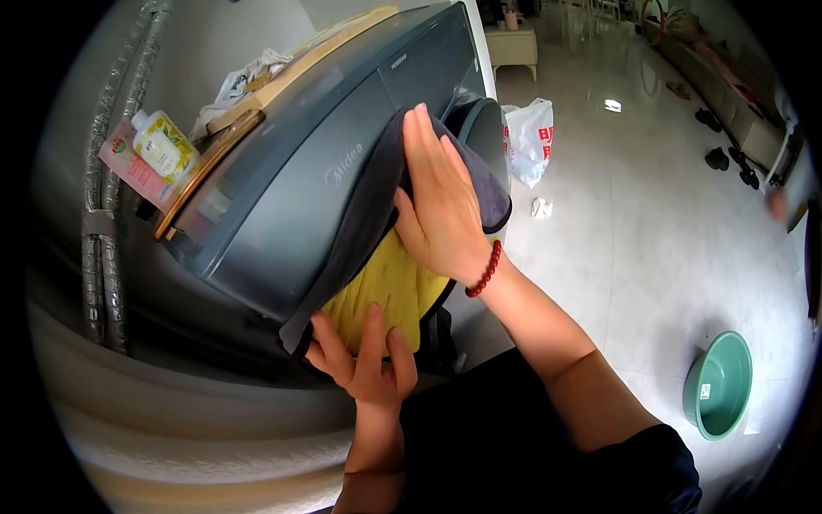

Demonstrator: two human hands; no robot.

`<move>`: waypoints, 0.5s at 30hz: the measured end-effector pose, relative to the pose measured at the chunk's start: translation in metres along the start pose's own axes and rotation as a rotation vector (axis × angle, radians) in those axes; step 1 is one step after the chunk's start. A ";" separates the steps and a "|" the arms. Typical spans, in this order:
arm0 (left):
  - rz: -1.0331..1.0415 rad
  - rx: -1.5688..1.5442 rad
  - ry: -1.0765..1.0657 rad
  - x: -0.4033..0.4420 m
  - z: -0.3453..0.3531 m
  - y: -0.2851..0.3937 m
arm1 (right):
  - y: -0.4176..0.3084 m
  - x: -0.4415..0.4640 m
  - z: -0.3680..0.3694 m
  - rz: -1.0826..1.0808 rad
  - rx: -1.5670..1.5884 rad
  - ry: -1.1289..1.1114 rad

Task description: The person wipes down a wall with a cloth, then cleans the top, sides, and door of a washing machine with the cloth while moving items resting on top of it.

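A grey and yellow cloth [381, 287] with dark edging lies folded against the front of a dark grey Midea washing machine [317, 184]. Flat on the cloth's upper part rests my right hand [441, 201], its fingers stretched out and its thumb a little apart; a red bead bracelet [486, 272] circles that wrist. Below it, my left hand [368, 360] touches the lower yellow side with its fingers spread and slightly bent. Whether any fingertip pinches the fabric cannot be made out. The machine's round door [481, 124] is partly covered by the cloth.
A bottle [164, 146] and a pink pack [137, 176] stand on the machine's top beside a wooden board [300, 64]. Grey pipes [104, 188] run up the left. On the floor are a white plastic bag [531, 141], a green basin [719, 385] and several shoes [717, 159].
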State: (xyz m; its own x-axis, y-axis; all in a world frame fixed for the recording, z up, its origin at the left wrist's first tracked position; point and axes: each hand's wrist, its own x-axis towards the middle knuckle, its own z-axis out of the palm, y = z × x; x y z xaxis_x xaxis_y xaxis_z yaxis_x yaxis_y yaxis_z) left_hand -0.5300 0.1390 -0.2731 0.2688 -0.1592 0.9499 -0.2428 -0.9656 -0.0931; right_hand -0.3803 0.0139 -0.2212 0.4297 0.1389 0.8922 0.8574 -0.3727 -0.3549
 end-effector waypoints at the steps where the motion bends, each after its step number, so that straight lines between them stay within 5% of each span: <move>1: -0.009 -0.028 -0.034 0.006 -0.007 0.003 | 0.006 0.008 0.003 -0.009 -0.001 0.019; 6: 0.076 0.232 -0.050 0.032 0.001 0.005 | 0.032 0.050 0.004 -0.063 0.022 0.059; 15: 0.061 0.194 0.034 0.033 0.005 0.008 | 0.020 0.040 0.001 -0.060 0.160 0.066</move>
State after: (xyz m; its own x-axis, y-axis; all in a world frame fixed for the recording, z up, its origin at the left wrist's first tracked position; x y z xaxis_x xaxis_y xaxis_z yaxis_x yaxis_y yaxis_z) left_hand -0.5178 0.1250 -0.2437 0.2268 -0.2143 0.9501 -0.0725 -0.9765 -0.2029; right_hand -0.3458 0.0127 -0.1923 0.3618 0.0943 0.9275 0.9171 -0.2146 -0.3360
